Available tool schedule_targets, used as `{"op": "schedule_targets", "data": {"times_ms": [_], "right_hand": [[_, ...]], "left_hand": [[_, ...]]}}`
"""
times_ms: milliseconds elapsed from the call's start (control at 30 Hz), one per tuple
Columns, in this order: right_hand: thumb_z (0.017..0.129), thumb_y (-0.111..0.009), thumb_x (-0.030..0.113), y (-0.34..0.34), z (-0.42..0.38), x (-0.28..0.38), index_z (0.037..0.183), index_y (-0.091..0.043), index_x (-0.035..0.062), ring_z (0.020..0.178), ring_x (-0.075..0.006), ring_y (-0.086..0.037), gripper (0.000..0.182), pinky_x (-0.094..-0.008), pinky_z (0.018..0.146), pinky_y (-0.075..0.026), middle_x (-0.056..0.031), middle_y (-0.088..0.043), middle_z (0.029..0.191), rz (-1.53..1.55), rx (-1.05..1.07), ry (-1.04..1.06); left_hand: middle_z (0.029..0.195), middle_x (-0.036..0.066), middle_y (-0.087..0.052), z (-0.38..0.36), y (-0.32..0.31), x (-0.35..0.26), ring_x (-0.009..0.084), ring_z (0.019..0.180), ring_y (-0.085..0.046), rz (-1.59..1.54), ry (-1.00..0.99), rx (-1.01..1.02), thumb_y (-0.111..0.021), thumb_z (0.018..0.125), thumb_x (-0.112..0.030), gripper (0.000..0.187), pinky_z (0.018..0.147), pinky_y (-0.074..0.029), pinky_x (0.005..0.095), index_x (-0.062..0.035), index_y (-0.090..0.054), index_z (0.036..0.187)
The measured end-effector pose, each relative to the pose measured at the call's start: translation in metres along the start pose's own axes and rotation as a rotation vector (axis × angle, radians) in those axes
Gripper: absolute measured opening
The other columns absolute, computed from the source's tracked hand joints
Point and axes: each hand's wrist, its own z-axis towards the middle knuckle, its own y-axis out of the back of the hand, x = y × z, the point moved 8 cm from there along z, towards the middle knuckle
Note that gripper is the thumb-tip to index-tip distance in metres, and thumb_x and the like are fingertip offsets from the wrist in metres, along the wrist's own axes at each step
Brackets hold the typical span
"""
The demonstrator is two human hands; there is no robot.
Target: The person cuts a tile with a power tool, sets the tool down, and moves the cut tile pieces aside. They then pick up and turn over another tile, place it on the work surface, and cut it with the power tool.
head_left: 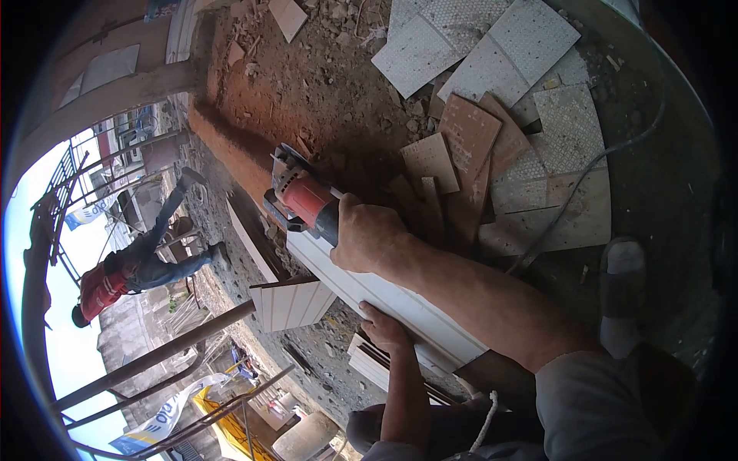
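Observation:
My right hand (pixel 370 234) is wrapped around the rear of a red and black handheld power cutter (pixel 306 198). The cutter's front end, with a metal guard, sits at the far end of a long white striped tile (pixel 361 288); the blade itself I cannot make out. My left hand (pixel 384 329) holds the tile's left edge, thumb and fingers against it, partly hidden. Just left of that tile lies a shorter striped piece (pixel 294 304). More striped pieces (pixel 370 361) are stacked below my left hand.
Reddish dust and rubble (pixel 269 107) lie beyond the cutter. Textured white tiles (pixel 511 50) and brown tiles (pixel 469 131) are piled to the right, with a cable (pixel 573 192) across them. A person in red (pixel 104 286) stands at left, near metal railings (pixel 161 353).

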Motion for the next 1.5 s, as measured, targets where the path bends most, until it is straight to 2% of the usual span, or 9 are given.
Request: {"op": "schedule_targets", "data": {"times_ms": [367,1500], "right_hand": [[0.073,-0.07,0.022,0.0,-0.002,-0.001,0.113,-0.044,-0.0097,0.09,-0.0378,-0.071,0.057,-0.0427,0.083,-0.057,-0.0289,-0.068,0.093,-0.008,-0.006,-0.009],[0.074,-0.07,0.022,0.0,-0.006,-0.003,0.113,-0.044,-0.0109,0.09,-0.0374,-0.071,0.058,-0.0422,0.083,-0.057,-0.0295,-0.068,0.094,-0.005,0.001,-0.001]], "left_hand": [[0.117,0.034,-0.06,-0.003,0.001,-0.002,0.0438,0.105,-0.061,0.028,0.025,0.005,-0.038,0.094,-0.066,0.085,0.094,-0.046,0.0487,0.0136,-0.055,0.119],[0.116,0.033,-0.061,0.004,-0.003,0.003,0.0428,0.106,-0.062,-0.013,-0.013,0.043,-0.038,0.095,-0.066,0.085,0.093,-0.047,0.0467,0.0134,-0.054,0.119]]}}
